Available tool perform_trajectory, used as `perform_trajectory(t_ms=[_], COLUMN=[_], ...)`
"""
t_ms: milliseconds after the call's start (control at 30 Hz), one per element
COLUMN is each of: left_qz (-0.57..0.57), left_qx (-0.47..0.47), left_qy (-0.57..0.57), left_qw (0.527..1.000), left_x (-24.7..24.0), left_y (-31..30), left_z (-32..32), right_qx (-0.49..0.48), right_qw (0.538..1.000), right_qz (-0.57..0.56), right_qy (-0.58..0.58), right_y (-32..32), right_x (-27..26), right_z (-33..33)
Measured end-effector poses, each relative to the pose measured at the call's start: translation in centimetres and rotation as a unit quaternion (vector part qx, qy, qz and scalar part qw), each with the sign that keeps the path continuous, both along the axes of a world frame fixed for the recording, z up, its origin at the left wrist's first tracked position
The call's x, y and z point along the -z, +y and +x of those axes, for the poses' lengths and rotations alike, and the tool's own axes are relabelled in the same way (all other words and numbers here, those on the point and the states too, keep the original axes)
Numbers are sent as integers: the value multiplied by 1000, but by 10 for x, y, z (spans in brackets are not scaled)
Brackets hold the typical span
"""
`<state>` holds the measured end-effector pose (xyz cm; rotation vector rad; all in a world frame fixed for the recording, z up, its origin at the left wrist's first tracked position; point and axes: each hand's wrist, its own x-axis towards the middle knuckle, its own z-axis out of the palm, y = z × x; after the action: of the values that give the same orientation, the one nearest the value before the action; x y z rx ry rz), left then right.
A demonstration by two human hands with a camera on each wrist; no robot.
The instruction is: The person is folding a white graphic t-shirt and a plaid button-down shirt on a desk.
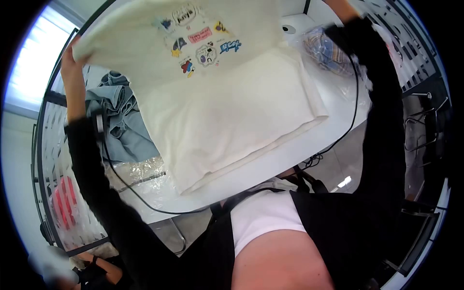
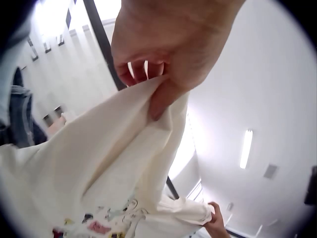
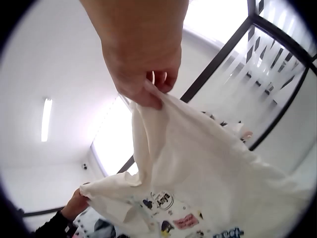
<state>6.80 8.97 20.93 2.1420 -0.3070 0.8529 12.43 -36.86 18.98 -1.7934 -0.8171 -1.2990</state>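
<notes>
A cream-white shirt with small colourful cartoon prints is held up and spread between both hands, its lower hem hanging over the white table. My left hand grips one upper corner; in the left wrist view, the left thumb presses the bunched cloth against the fingers. On the opposite upper corner, my right hand pinches the fabric between thumb and fingers in the right wrist view. Only the right wrist shows at the head view's top edge. The cloth drapes in folds below each grip.
Blue denim clothing lies on the table at the left, beside clear plastic wrapping. A plastic-bagged plaid item sits at the back right. Black cables run from both wrists. Glass partitions border the table; another person is at lower left.
</notes>
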Motion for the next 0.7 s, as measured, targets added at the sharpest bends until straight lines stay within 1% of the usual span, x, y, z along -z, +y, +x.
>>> perform_trajectory(t_ms=[33,67,100,133,167,200,233,267,300,333,433,533,567,633,667,700], left_qz=[-2,114,161,182,213,232,246,261,315,370,389,260,256,254,267,279], left_qx=[29,18,56,85,154,195,171,178,167,153,132,154,131,82,103,126], left_qy=[51,143,158,144,214,204,270,268,254,234,203,173,187,202,203,205], left_qw=[998,983,973,969,941,931,915,910,899,886,889,937,939,942,936,930], left_x=[14,69,112,127,139,157,168,182,193,199,207,199,188,155,154,154], left_y=[4,26,42,5,-11,-27,-42,-52,-57,-61,-60,-47,-51,-58,-57,-56], left_z=[-23,-69,-91,-124,-145,-161,-174,-182,-189,-190,-188,-177,-186,-194,-199,-209], right_qx=[42,85,-82,-95,-85,-99,-78,-65,-59,-50,1,0,33,43,49,35], right_qw=[975,897,940,908,838,835,808,812,818,826,810,831,805,825,836,837], right_qz=[-152,-330,-310,-363,-456,-480,-537,-548,-540,-531,-563,-546,-562,-539,-526,-528], right_qy=[158,281,113,189,288,249,231,190,189,182,161,109,186,164,149,138], right_y=[-50,-100,-67,-64,-63,-70,-69,-73,-72,-72,-73,-80,-81,-85,-88,-95], right_x=[40,81,88,107,119,150,167,193,202,205,199,191,180,162,158,164], right_z=[12,24,-28,-53,-72,-82,-94,-100,-106,-107,-110,-105,-105,-121,-124,-124])
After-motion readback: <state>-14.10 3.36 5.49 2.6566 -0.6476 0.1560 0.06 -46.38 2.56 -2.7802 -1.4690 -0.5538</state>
